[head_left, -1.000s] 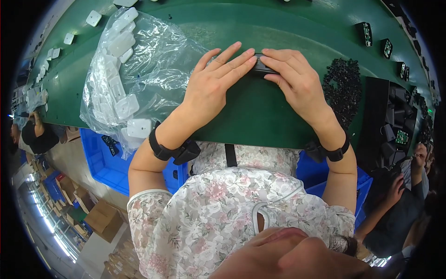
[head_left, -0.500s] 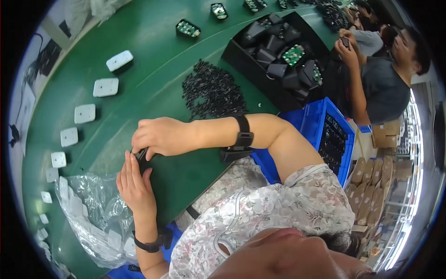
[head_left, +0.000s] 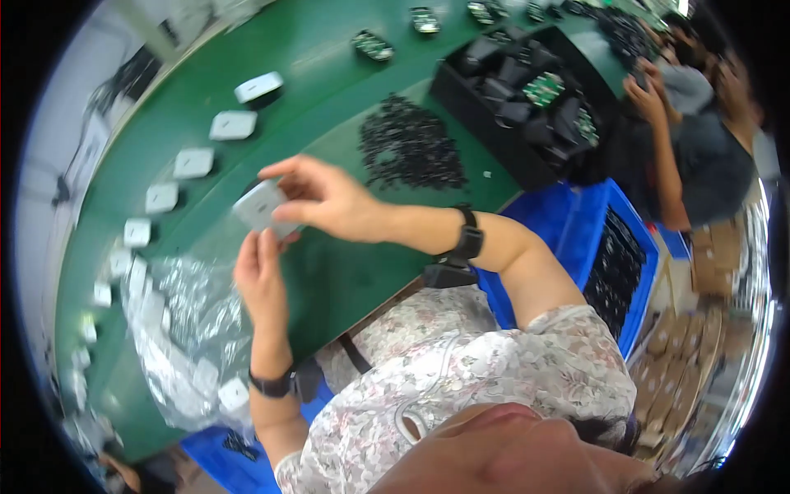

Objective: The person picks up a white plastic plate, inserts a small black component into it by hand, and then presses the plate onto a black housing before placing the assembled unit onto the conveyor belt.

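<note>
A small rounded-square housing, white on its face with a dark edge behind, is held up tilted between my hands above the green table. My right hand grips it from the right, thumb on the white face and fingers round its far edge. Pinching its near edge from below is my left hand. Beyond my right forearm lies a pile of small black parts. Below and left of my hands a clear plastic bag holds white covers.
A row of white-topped housings runs along the left of the green table. At the back right stands a black box of black shells and green circuit boards. Blue crates sit at my right. A co-worker works farther right.
Both hands have turned the housing, so its white face now shows instead of the dark side. My right hand has opened out round its edge. The whole view has shifted slightly.
</note>
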`<state>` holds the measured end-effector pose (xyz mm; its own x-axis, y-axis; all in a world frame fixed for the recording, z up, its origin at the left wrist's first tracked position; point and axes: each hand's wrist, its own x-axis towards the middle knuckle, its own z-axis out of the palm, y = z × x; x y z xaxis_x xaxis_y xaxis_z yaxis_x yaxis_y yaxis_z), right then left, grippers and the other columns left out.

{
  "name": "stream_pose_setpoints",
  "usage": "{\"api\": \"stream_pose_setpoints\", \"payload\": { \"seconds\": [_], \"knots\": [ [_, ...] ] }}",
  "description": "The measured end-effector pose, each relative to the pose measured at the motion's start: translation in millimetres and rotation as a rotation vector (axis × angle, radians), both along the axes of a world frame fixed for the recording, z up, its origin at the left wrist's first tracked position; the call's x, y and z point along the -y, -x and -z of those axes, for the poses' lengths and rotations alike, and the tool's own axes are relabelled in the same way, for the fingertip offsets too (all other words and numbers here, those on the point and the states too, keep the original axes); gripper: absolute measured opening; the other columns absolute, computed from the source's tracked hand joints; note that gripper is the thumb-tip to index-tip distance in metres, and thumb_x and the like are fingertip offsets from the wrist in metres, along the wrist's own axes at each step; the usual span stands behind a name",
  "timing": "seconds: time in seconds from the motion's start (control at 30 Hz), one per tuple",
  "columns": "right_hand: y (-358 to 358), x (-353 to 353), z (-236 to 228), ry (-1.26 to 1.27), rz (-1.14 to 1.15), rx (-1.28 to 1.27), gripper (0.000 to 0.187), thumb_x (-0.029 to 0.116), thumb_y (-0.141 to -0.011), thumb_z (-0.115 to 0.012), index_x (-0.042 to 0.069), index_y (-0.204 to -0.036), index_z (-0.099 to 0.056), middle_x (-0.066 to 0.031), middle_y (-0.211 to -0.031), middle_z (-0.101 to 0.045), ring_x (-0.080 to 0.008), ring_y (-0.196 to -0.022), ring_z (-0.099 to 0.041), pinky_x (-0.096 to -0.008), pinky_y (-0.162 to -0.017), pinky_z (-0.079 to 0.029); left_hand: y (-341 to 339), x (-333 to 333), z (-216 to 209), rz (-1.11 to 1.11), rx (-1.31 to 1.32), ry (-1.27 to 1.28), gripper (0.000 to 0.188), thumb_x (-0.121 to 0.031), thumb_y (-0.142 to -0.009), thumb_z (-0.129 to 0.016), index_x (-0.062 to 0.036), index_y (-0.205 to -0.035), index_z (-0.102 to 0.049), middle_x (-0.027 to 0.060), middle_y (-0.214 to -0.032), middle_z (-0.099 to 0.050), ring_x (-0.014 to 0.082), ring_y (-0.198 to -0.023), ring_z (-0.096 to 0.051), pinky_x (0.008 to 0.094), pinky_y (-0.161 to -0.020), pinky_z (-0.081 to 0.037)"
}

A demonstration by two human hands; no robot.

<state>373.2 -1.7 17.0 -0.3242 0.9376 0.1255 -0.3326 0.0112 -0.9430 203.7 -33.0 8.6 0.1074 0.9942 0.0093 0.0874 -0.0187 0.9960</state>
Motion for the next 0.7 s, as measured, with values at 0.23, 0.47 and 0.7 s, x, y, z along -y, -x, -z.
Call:
{"api": "stream_pose_setpoints", "payload": {
  "seconds": [0.23, 0.47, 0.7],
  "knots": [
    [-64, -71, -21, -0.339, 0.320, 0.560, 0.036, 0.002, -0.088, -0.056, 0.005, -0.124, -0.055, -0.0061, -0.115, -0.058, -0.0148, -0.103, -0.055, -0.0295, -0.090, -0.047, 15, 25, -3, -0.002, -0.064, -0.148, 0.029, -0.010, -0.093, -0.055, 0.0006, -0.120, -0.054, 0.0107, -0.109, -0.064, 0.0152, -0.088, -0.061, 0.0263, -0.076, -0.048],
    [-115, -176, 24, -0.362, 0.118, 1.058, 0.031, 0.016, -0.090, -0.059, 0.002, -0.118, -0.058, -0.0052, -0.106, -0.062, -0.0134, -0.096, -0.057, -0.0281, -0.087, -0.045, 89, 92, -18, -0.265, -0.376, -0.313, 0.014, -0.001, -0.088, -0.055, -0.0006, -0.101, -0.062, 0.0102, -0.098, -0.064, 0.0173, -0.078, -0.058, 0.0259, -0.066, -0.045],
    [-140, -214, 32, -0.201, 0.057, 1.198, 0.035, 0.024, -0.094, -0.055, 0.002, -0.121, -0.057, -0.0028, -0.108, -0.062, -0.0128, -0.101, -0.054, -0.0239, -0.089, -0.040, 175, 104, -17, -0.658, -0.890, -0.168, 0.011, -0.001, -0.087, -0.057, -0.0019, -0.095, -0.063, 0.0107, -0.086, -0.061, 0.0243, -0.076, -0.058, 0.0319, -0.067, -0.046]
  ]
}}
